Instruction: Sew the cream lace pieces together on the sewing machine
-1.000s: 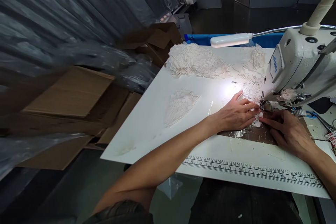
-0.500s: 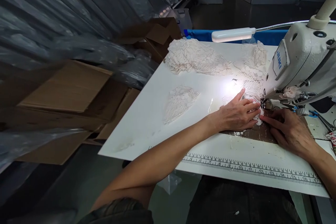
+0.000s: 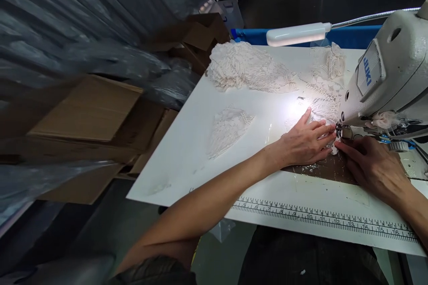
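Observation:
White lace fabric (image 3: 323, 102) runs under the presser foot (image 3: 340, 131) of a sewing machine (image 3: 391, 71). My left hand (image 3: 306, 140) lies flat on the lace just left of the foot, fingers stretched out and pressing it down. In front of the foot, my right hand (image 3: 374, 160) has its index finger extended to the lace's near edge. Its thumb and other fingers are curled and partly hidden, so a pinch on the lace edge appears likely but is not fully visible. A separate lace piece (image 3: 229, 131) lies flat on the table to the left.
A lace heap (image 3: 247, 67) rests at the table's back edge. A white lamp (image 3: 297, 34) hangs above the lace. A printed ruler (image 3: 321, 217) runs along the front edge of the white table (image 3: 187, 164). Cardboard boxes (image 3: 87, 107) and plastic sheeting stand left.
The view has shifted slightly, making the machine look larger and nearer. Both hands stay at the presser foot, and the lace edge near the fingers sits a little closer to it.

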`<state>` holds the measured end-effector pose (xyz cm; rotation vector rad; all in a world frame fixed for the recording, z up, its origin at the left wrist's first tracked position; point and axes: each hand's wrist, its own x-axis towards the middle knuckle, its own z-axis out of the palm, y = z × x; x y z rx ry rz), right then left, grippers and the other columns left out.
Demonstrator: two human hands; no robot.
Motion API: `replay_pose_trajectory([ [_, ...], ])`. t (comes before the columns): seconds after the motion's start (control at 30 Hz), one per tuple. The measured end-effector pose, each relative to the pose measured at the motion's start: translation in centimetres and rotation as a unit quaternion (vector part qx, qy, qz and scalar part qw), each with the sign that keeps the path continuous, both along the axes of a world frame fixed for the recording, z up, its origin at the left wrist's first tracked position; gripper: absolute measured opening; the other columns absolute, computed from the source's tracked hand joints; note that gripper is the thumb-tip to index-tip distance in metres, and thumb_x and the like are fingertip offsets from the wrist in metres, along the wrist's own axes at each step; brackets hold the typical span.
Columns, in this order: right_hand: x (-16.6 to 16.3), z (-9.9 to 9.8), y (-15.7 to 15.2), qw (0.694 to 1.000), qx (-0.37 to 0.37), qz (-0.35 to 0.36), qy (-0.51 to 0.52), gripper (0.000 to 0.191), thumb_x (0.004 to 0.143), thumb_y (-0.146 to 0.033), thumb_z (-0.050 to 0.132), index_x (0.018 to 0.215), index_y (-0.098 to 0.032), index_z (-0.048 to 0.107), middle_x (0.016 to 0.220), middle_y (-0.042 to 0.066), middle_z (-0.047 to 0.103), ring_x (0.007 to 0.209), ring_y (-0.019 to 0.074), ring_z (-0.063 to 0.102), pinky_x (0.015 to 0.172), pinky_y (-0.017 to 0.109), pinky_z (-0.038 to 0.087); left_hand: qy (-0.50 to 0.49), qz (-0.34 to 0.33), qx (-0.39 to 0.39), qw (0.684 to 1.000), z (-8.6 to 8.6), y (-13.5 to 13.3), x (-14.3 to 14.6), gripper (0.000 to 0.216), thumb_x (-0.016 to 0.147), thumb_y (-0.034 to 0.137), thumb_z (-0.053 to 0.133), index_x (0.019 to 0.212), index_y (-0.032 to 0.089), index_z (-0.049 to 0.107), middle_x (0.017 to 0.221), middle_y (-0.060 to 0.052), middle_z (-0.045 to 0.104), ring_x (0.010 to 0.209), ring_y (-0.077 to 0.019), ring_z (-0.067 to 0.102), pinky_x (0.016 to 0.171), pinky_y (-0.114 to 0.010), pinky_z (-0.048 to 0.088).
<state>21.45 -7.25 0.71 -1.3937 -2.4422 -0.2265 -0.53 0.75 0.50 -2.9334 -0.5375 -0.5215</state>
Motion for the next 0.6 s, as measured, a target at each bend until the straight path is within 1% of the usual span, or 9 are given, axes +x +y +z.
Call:
replay_pose_trajectory([
  [0.17, -0.2, -0.3, 0.2, 1.000, -0.002, -0.023, -0.020, 0.040, 0.094, -0.034, 0.037, 0.118, -0.022, 0.068, 0.090, 0.012, 0.062, 0.047, 0.0124, 0.041, 0.040, 0.026, 0.024, 0.013, 0.040, 0.009, 0.999, -0.4, -0.2, 0.5, 0.037, 0.103, 0.034, 0.034, 0.122, 0.013, 0.058, 0.126, -0.013, 0.061, 0.115, -0.0274, 0.058, 0.106, -0.062, 0.039],
  [0.23, -0.1, -0.4, 0.2, 0.999, -0.005, -0.026, -0.019, 0.041, 0.095, -0.035, 0.037, 0.119, -0.023, 0.067, 0.091, 0.011, 0.062, 0.047, 0.0128, 0.043, 0.040, 0.027, 0.026, 0.017, 0.059, 0.011, 0.998, -0.5, -0.5, 0.8, 0.038, 0.103, 0.033, 0.032, 0.122, 0.012, 0.058, 0.127, -0.013, 0.060, 0.115, -0.0282, 0.057, 0.105, -0.061, 0.039],
  [0.3, 0.1, -0.4, 0.2, 1.000, -0.010, -0.029, 0.007, 0.040, 0.096, -0.035, 0.037, 0.123, -0.023, 0.065, 0.093, 0.011, 0.062, 0.053, 0.0148, 0.049, 0.043, 0.027, 0.033, 0.018, 0.074, 0.009, 0.997, -0.7, -0.7, 1.0, 0.040, 0.104, 0.033, 0.030, 0.123, 0.011, 0.057, 0.128, -0.013, 0.060, 0.115, -0.0282, 0.056, 0.105, -0.060, 0.039],
  [0.37, 0.6, -0.4, 0.1, 0.997, -0.024, -0.032, 0.062, 0.040, 0.097, -0.032, 0.038, 0.128, -0.023, 0.061, 0.097, 0.011, 0.062, 0.065, 0.0188, 0.057, 0.051, 0.030, 0.044, 0.014, 0.086, 0.010, 0.996, -0.7, -0.9, 1.2, 0.040, 0.103, 0.033, 0.030, 0.123, 0.011, 0.056, 0.128, -0.014, 0.059, 0.113, -0.0276, 0.056, 0.105, -0.058, 0.039],
  [0.43, 1.0, -0.3, 0.1, 0.991, -0.037, -0.046, 0.120, 0.039, 0.097, -0.029, 0.039, 0.131, -0.021, 0.058, 0.097, 0.012, 0.061, 0.078, 0.0223, 0.062, 0.060, 0.033, 0.050, -0.002, 0.093, 0.017, 0.996, -0.5, -1.0, 1.2, 0.039, 0.103, 0.034, 0.032, 0.121, 0.009, 0.056, 0.128, -0.016, 0.057, 0.111, -0.0277, 0.056, 0.104, -0.056, 0.039],
  [0.5, 1.4, -0.1, 0.1, 0.985, -0.049, -0.061, 0.152, 0.037, 0.097, -0.029, 0.041, 0.128, -0.019, 0.058, 0.092, 0.011, 0.061, 0.082, 0.0240, 0.063, 0.062, 0.034, 0.051, -0.025, 0.076, 0.023, 0.997, 0.0, -0.7, 0.9, 0.039, 0.102, 0.035, 0.035, 0.118, 0.008, 0.057, 0.125, -0.018, 0.058, 0.109, -0.0270, 0.057, 0.099, -0.052, 0.043],
  [0.53, 1.5, 0.0, 0.1, 0.984, -0.053, -0.065, 0.159, 0.036, 0.096, -0.028, 0.041, 0.125, -0.018, 0.059, 0.088, 0.010, 0.060, 0.081, 0.0243, 0.063, 0.062, 0.034, 0.050, -0.033, 0.050, 0.021, 0.998, 0.4, -0.6, 0.7, 0.036, 0.101, 0.034, 0.037, 0.116, 0.008, 0.057, 0.122, -0.017, 0.060, 0.107, -0.0254, 0.058, 0.096, -0.048, 0.046],
  [0.6, 1.6, 0.2, 0.2, 0.982, -0.062, -0.062, 0.165, 0.032, 0.095, -0.028, 0.041, 0.119, -0.017, 0.060, 0.083, 0.009, 0.060, 0.080, 0.0248, 0.062, 0.060, 0.034, 0.049, -0.036, -0.029, 0.003, 0.999, 1.0, -0.1, 0.1, 0.028, 0.101, 0.029, 0.042, 0.112, 0.009, 0.059, 0.114, -0.013, 0.065, 0.099, -0.0208, 0.060, 0.088, -0.038, 0.049],
])
